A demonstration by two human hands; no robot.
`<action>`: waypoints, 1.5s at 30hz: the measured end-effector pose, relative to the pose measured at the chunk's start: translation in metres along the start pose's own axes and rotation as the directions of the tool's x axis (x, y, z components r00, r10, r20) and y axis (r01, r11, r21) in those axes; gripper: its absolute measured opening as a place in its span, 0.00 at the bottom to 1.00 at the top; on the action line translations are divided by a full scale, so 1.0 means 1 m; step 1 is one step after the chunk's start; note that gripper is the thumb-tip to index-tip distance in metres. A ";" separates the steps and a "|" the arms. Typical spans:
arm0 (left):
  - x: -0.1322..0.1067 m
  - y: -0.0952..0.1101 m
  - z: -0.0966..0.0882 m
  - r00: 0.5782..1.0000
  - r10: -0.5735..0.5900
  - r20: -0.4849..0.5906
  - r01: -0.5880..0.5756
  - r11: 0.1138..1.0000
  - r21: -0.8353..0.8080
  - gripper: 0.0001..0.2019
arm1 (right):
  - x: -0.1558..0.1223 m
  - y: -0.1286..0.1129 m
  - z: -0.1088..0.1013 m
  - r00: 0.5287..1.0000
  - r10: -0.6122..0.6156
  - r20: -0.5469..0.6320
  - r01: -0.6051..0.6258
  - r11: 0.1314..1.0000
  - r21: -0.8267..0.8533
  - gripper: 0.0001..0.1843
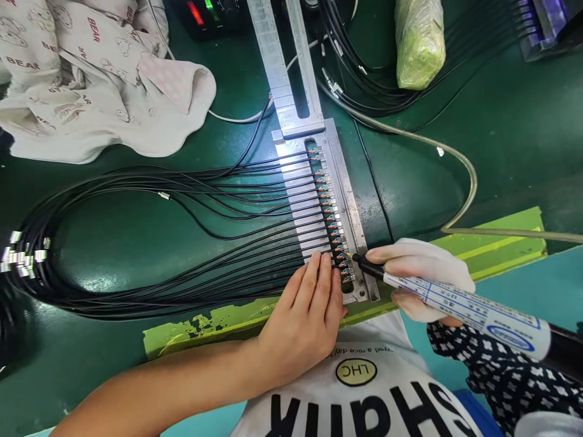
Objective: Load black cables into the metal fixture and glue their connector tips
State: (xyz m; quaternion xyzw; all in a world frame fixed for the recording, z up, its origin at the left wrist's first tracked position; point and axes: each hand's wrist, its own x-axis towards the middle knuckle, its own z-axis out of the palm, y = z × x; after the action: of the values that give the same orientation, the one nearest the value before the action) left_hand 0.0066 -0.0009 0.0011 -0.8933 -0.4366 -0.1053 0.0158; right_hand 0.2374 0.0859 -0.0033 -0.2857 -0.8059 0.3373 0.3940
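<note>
My left hand (306,315) lies flat with fingers together, pressing the black cables (255,194) at the near end of a metal fixture (350,200). The cables run side by side into the fixture, each ending in small coloured wires (331,224). My right hand (421,276), in a white glove, grips a white marker pen (460,303). The pen's black tip touches the wire ends near the fixture's lower end.
The cables loop to the left over a green mat (113,243), with white tags (20,255) at the far left. A printed cloth (100,67) lies at the back left, a green wrapped bundle (419,42) at the back right. A clear hose (455,158) curves on the right.
</note>
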 end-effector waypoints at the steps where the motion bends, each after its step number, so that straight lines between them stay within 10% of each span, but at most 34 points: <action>1: 0.000 0.000 0.000 1.000 0.000 -0.001 0.000 1.000 0.000 0.27 | 0.000 0.000 0.000 1.000 -0.003 -0.007 0.003 1.000 0.002 0.19; 45: 0.004 -0.004 -0.004 1.000 0.019 0.019 -0.018 0.998 -0.055 0.24 | -0.008 0.000 0.002 1.000 0.005 -0.028 -0.006 0.999 -0.046 0.11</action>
State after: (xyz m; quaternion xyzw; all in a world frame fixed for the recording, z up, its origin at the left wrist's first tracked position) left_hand 0.0048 0.0042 0.0052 -0.8984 -0.4255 -0.1081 -0.0120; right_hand 0.2392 0.0796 -0.0077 -0.3015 -0.8070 0.3158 0.3976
